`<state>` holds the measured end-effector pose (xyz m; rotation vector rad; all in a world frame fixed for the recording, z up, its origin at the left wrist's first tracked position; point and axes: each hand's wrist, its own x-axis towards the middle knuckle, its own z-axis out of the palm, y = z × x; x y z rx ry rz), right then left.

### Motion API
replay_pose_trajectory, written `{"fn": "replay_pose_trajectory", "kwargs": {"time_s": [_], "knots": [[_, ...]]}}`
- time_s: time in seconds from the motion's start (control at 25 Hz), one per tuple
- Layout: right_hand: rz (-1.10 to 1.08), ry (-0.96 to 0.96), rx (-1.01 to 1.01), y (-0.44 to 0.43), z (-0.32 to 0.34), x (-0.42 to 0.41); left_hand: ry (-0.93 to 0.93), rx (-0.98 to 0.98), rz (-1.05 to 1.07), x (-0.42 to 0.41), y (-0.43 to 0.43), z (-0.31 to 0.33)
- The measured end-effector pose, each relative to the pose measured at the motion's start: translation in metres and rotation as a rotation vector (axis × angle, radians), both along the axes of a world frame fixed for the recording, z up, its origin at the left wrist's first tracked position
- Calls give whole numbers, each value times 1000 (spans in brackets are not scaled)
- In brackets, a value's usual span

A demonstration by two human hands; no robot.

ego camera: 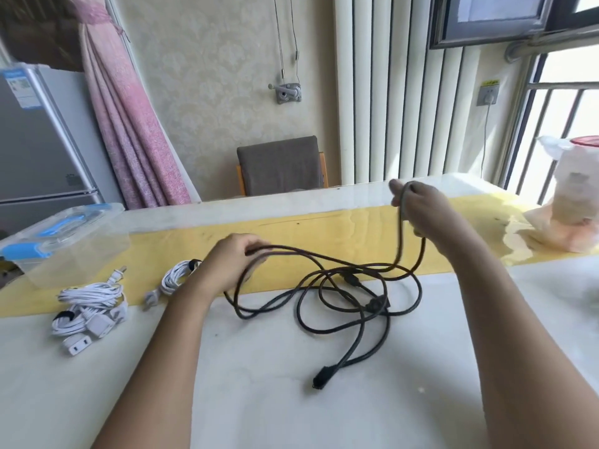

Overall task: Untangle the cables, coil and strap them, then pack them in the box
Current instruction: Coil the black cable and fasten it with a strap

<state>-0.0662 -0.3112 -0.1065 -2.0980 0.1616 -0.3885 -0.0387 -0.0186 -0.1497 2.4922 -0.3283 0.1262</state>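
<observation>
The left hand (238,257) is low, just above the surface. Its fingers are curled round a long black cable (340,325), which is thin, round and smooth. The right hand (421,209) is held higher and further away. Its fingers are curled round the same cable too, and a loop hangs down from it.

Between the two hands the cable drops onto the smooth white surface (259,400) in a loose, messy pile of big loops that cross over each other. One chunky black plug (321,379) lies at the near end of the pile.

A shiny yellow strip (324,231) runs across the surface behind the pile. To the left of the left hand lies a small coiled white cable (176,277) with a dark strap round it. Further left are more coiled white cables (92,294) with flat, boxy plugs.

Behind them stands a clear plastic box (81,251) with blue clips and its lid on. At the far right sits a crinkly see-through plastic bag (570,202).
</observation>
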Motion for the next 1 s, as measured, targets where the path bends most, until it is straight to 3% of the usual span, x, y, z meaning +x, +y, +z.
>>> {"fn": "replay_pose_trajectory", "kwargs": {"time_s": [0.04, 0.08, 0.2, 0.28, 0.36, 0.44, 0.48, 0.56, 0.6, 0.68, 0.76, 0.84, 0.88, 1.0], "knots": [[13, -21, -137, 4, 3, 0, 10, 18, -49, -9, -9, 5], [35, -19, -264, 8, 9, -4, 5, -82, -104, -17, -17, 12], [217, -31, -499, 27, 35, -22, 176, -623, -391, -46, -47, 45], [324, -98, -613, 43, 55, -31, 253, -605, -519, -63, -64, 61], [293, -189, -675, 52, 77, -33, 249, -638, -559, -72, -72, 74], [227, -247, -600, 50, 98, -35, 217, -846, -422, -75, -70, 91], [215, -244, -552, 47, 109, -36, 111, -907, -311, -71, -67, 98], [262, -197, -543, 44, 125, -41, -111, -824, -124, -66, -59, 107], [305, -175, -566, 46, 130, -43, -106, -757, -133, -69, -60, 109], [353, -181, -668, 56, 139, -47, 97, -738, -324, -74, -68, 108], [338, -245, -718, 62, 147, -48, 303, -919, -493, -89, -75, 112], [307, -277, -557, 54, 160, -45, 307, -1027, -521, -93, -69, 119], [277, -267, -403, 45, 164, -42, 214, -991, -460, -87, -60, 118], [155, -189, 140, 8, 155, -21, -202, -598, -151, -64, -26, 105]]}}
